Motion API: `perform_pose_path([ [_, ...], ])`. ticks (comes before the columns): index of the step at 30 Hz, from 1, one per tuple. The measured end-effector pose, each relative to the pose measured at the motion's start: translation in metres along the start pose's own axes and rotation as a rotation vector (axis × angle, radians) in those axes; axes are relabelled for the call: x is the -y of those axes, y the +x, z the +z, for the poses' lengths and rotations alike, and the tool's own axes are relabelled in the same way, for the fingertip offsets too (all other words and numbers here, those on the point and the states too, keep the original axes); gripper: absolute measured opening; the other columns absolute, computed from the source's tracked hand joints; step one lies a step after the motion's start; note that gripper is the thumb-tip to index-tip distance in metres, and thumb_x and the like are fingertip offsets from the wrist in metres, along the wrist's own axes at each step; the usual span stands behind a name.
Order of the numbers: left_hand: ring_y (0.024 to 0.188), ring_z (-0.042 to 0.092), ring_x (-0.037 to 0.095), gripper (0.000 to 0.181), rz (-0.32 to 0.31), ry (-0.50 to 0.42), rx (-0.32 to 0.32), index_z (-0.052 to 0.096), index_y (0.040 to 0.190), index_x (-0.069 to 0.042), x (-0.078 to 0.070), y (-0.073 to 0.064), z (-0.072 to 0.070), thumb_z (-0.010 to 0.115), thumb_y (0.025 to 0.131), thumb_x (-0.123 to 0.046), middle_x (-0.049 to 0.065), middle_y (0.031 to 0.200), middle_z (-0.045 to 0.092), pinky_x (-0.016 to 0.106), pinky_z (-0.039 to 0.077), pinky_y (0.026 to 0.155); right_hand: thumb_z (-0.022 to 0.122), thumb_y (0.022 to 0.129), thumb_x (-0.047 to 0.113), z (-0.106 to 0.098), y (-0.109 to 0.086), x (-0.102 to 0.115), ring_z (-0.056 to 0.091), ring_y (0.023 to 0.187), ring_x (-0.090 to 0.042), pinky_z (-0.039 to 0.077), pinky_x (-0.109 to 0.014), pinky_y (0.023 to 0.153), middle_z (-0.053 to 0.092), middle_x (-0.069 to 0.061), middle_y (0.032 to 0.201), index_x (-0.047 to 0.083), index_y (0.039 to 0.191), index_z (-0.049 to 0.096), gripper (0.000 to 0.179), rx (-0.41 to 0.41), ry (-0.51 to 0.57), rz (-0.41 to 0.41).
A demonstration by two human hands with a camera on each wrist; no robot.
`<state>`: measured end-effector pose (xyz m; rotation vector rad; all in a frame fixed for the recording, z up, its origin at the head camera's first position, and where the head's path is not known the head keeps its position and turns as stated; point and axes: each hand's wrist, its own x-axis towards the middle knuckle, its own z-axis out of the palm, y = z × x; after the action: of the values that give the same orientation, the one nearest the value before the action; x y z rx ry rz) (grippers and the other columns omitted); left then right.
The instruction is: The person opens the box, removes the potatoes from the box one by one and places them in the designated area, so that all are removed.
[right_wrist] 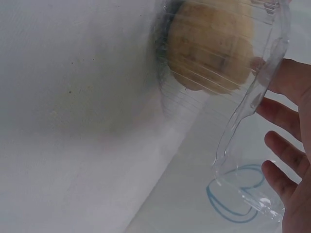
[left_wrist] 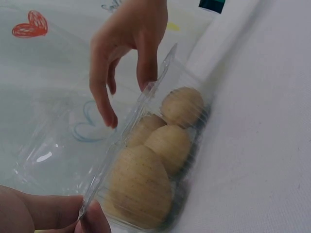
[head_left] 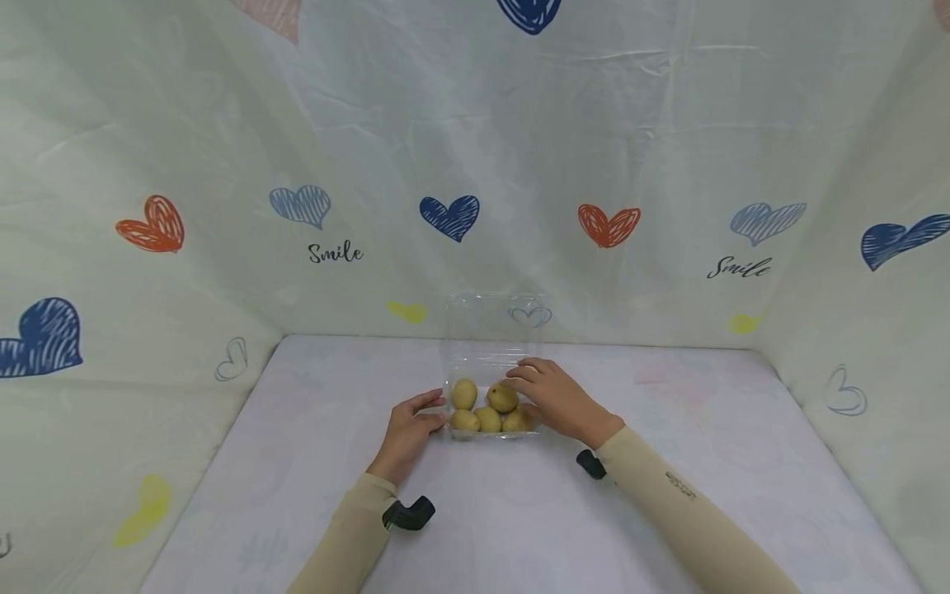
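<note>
A clear plastic clamshell container (head_left: 496,436) stands on the table with its lid (head_left: 482,322) raised at the back. Several potatoes (head_left: 464,394) lie inside it. At the container's left side, my left hand (head_left: 406,433) pinches the rim between thumb and fingers, as the left wrist view shows. My right hand (head_left: 560,400) reaches over the right side from above, fingers loosely spread and bent downward, holding nothing. Its thumb is right at the rim in the left wrist view, close to the potato (right_wrist: 209,46) at that end.
White table cover (head_left: 334,396) surrounds the container on both sides. Behind it hangs a pale sheet (head_left: 519,148) printed with hearts and words, which also closes off the left and right. A dark strap piece (head_left: 410,515) sits at my left wrist.
</note>
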<state>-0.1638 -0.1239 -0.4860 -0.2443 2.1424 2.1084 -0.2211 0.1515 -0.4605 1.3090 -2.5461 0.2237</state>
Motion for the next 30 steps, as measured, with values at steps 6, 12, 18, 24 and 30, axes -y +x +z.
perform_pose_path([
  [6, 0.096, 0.064, 0.013, 0.048, 0.003, 0.005, -0.014, 0.056, 0.144, 0.012, 0.002, 0.002, 0.001, 0.063, 0.097, 0.011, 0.029, 0.138, 0.060, 0.022, 0.056, 0.079, 0.091, 0.084, 0.012, 0.004, 0.003, 0.000, 0.058, 0.130, -0.033, 0.048, -0.049, 0.112, 0.070, -0.008, 0.129, 0.010, 0.129, 0.070, 0.050, 0.021, -0.039, -0.004],
  [12, 0.099, 0.064, 0.015, 0.047, -0.003, 0.003, -0.020, 0.057, 0.144, 0.011, 0.003, 0.003, 0.001, 0.063, 0.097, 0.010, 0.027, 0.137, 0.061, 0.022, 0.056, 0.080, 0.090, 0.085, 0.014, 0.005, 0.008, 0.001, 0.059, 0.128, -0.032, 0.048, -0.047, 0.112, 0.072, -0.007, 0.127, 0.011, 0.126, 0.072, 0.045, 0.058, -0.108, -0.011],
  [18, 0.097, 0.065, 0.015, 0.047, -0.002, -0.001, -0.019, 0.057, 0.143, 0.011, 0.005, 0.004, 0.001, 0.064, 0.097, 0.009, 0.027, 0.136, 0.060, 0.024, 0.057, 0.081, 0.091, 0.083, 0.013, 0.003, 0.012, 0.002, 0.061, 0.127, -0.031, 0.049, -0.045, 0.111, 0.073, -0.005, 0.124, 0.013, 0.123, 0.074, 0.044, 0.041, -0.154, -0.034],
  [24, 0.096, 0.065, 0.016, 0.048, 0.005, -0.008, -0.018, 0.057, 0.143, 0.012, 0.005, 0.003, 0.001, 0.064, 0.096, 0.010, 0.027, 0.135, 0.060, 0.023, 0.057, 0.080, 0.083, 0.088, 0.000, 0.008, 0.015, 0.001, 0.062, 0.125, -0.030, 0.050, -0.044, 0.109, 0.072, -0.004, 0.122, 0.014, 0.122, 0.072, 0.037, 0.040, -0.214, -0.094],
  [30, 0.095, 0.065, 0.015, 0.049, 0.005, -0.018, -0.010, 0.056, 0.144, 0.012, 0.003, 0.002, 0.001, 0.063, 0.096, 0.011, 0.028, 0.136, 0.059, 0.024, 0.057, 0.080, 0.079, 0.092, 0.000, 0.006, 0.018, 0.002, 0.061, 0.128, -0.028, 0.049, -0.043, 0.111, 0.070, -0.002, 0.128, 0.016, 0.127, 0.071, 0.039, 0.081, -0.256, -0.119],
])
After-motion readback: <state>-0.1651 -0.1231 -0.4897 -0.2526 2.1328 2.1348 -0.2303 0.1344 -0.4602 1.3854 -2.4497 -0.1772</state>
